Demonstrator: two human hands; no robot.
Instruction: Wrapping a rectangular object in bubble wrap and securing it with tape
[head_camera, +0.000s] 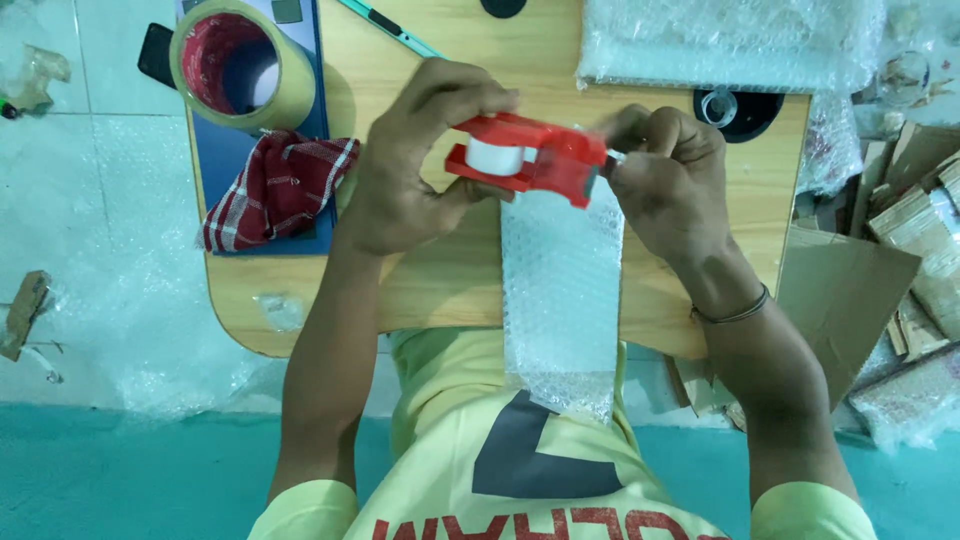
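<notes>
red tape dispenser (528, 155) held a white tape roll (496, 157); left hand (405, 165) grasped its body, right hand (665, 180) pinched its cutter end above bubble wrap (562, 290).

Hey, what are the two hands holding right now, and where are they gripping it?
The left hand grips the red tape dispenser at its roll end; the right hand pinches at its cutter end, above the bubble wrap strip.

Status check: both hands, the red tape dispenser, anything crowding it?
Left hand grips red tape dispenser. Right hand pinches at its cutter end. Bubble wrap strip directly underneath. Checked cloth and big tape roll off to the side, apart.
</notes>
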